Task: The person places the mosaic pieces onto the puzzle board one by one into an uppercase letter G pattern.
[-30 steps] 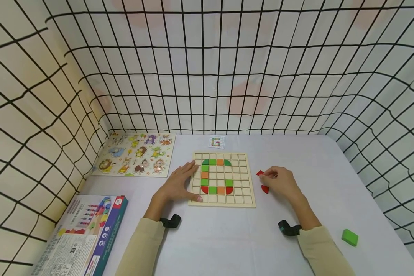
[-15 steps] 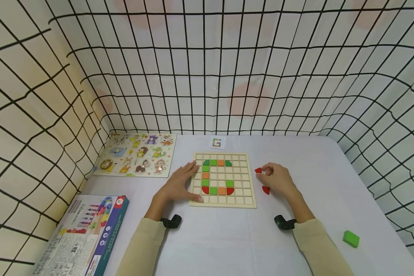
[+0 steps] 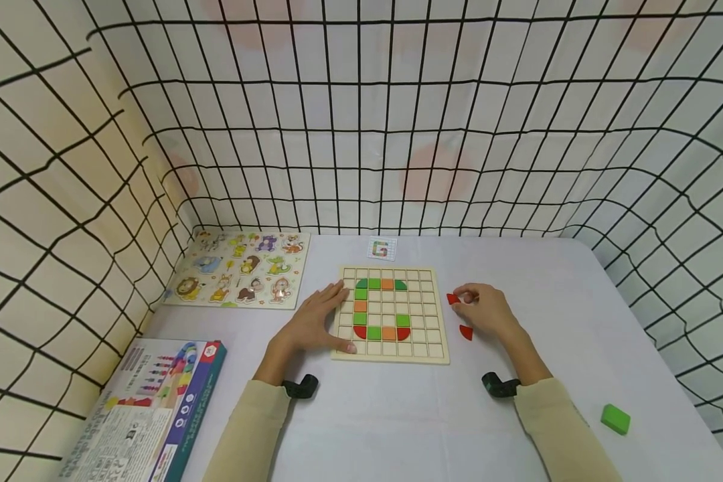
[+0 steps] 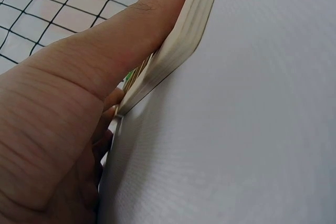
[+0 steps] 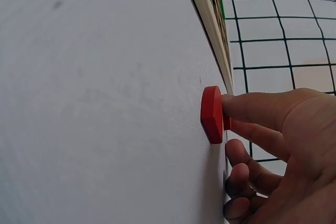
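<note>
A wooden grid board [image 3: 424, 321] lies mid-table in the head view, with green, orange and red tiles set in its squares. My left hand [image 3: 313, 321] rests on its left side, thumb [image 4: 142, 22] over the near corner and fingers spread along the edge. To the board's right, my right hand [image 3: 485, 311] pinches a small red piece [image 3: 452, 298] between thumb and index finger, low at the tabletop. The fingertips partly hide its shape. Closer to me, a second red piece [image 3: 466, 332] with a rounded edge lies on the cloth; it stands foremost in the right wrist view.
Behind the board lies a small card [image 3: 382, 249] with a coloured G pattern. An animal puzzle board [image 3: 237, 271] is at the back left and a printed box [image 3: 144, 408] at the front left. A green block [image 3: 615, 419] sits front right. Black netting [image 3: 361, 129] surrounds the table.
The right hand has shifted slightly left and away from me, its fingers opening off the palm around the far red piece, which turned a little. The left hand stays on the board.
</note>
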`<state>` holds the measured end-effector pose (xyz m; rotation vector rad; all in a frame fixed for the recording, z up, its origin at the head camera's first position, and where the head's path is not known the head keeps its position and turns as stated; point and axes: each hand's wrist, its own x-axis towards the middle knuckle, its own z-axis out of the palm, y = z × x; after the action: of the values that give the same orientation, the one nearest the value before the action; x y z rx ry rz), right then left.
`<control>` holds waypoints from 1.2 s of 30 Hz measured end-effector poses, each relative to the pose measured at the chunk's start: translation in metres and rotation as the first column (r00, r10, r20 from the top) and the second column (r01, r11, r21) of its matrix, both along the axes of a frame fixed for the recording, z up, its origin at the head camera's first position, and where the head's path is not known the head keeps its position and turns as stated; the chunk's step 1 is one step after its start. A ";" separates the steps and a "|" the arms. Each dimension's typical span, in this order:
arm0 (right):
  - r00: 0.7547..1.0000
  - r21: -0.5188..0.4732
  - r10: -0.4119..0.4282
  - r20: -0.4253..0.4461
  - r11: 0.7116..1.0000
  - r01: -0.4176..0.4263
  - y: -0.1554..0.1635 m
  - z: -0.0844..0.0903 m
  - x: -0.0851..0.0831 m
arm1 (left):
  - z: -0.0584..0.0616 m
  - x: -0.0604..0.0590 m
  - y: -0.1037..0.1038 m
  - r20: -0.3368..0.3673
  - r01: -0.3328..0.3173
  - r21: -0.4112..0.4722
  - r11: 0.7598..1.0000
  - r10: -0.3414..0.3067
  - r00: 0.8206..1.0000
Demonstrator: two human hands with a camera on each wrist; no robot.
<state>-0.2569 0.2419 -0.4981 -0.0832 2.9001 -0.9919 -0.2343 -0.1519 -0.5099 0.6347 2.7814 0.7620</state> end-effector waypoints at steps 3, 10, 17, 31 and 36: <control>1.000 0.004 0.019 -0.015 1.000 -0.019 -0.001 -0.001 -0.001 | 0.000 -0.001 0.000 -0.002 0.007 -0.003 1.000 -0.007 1.000; 1.000 -0.007 0.010 -0.018 1.000 -0.010 -0.002 -0.001 0.000 | 0.000 -0.001 -0.001 -0.008 0.008 -0.002 1.000 -0.008 1.000; 1.000 -0.037 0.001 -0.017 0.999 -0.002 -0.001 0.001 0.005 | -0.001 -0.001 -0.002 -0.006 0.008 0.000 1.000 -0.008 1.000; 0.997 -0.098 0.026 -0.076 0.995 -0.033 -0.027 0.016 0.016 | -0.003 -0.001 -0.002 -0.016 0.007 0.022 1.000 -0.006 1.000; 0.995 -0.119 0.046 -0.091 0.991 -0.057 -0.041 0.018 0.015 | -0.001 0.000 -0.001 -0.010 0.006 0.019 1.000 -0.006 1.000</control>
<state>-0.2423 0.2005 -0.4803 -0.2134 2.8967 -1.1844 -0.2342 -0.1532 -0.5114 0.6513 2.7833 0.7877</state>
